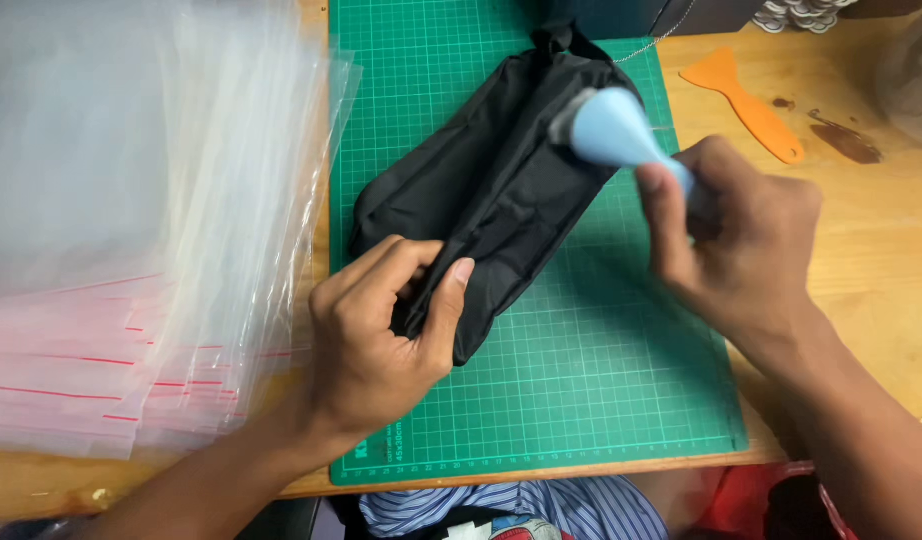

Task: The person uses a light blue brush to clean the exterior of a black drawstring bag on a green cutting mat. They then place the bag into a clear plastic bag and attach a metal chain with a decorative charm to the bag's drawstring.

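A black fabric pouch [486, 185] lies diagonally on a green cutting mat [601, 360]. My left hand [381, 335] pinches the pouch's near end, thumb on top of the fabric. My right hand [741, 245] grips the handle of a light blue brush-like tool [611, 130], whose broad head rests against the pouch's upper right side. The part of the handle inside my fist is hidden.
A thick stack of clear zip bags with red seal lines [131, 230] covers the table's left side. An orange plastic scraper [746, 105] lies on the wooden table [881, 250] at the upper right. A thin metal chain [651, 42] trails near the pouch's far end.
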